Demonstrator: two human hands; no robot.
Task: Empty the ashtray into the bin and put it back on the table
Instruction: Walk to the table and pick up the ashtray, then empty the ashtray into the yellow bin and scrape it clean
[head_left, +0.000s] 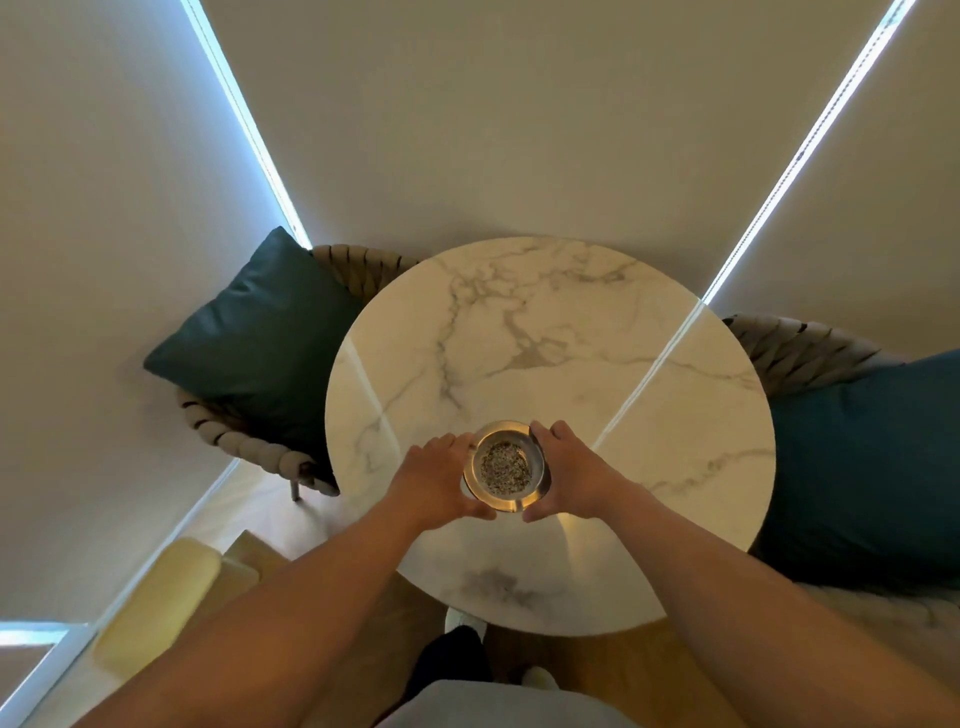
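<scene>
Low in the centre of the frame, a round clear-glass ashtray (503, 466) with a grey speckled heap of ash in its bowl, seemingly resting on the near part of the round white marble-patterned table (550, 364), though any small gap beneath it cannot be ruled out. Cupped from both sides: left hand (434, 480) curved against the left wall, right hand (570, 475) mirrored on the right wall, fingers of each half-curled round the glass, thumbs meeting near the lower rim. Firmly clamped or only lightly closed, cannot tell. Two hands rather than one probably for level carrying, since the ash lies loose and open and would spill at a slight tilt. Ashtray full, so emptying not yet done; bin nowhere in view, so a walk with it probably ahead. At middle left a woven rope chair (260, 447) with a dark teal cushion (260, 338), at right edge another woven chair (800, 353) with a teal cushion (872, 467), both drawn close to the table, leaving the lower edge of the frame as the only open side for standing and reaching. Pale blinds across the top of the frame with bright slits of light between them.
</scene>
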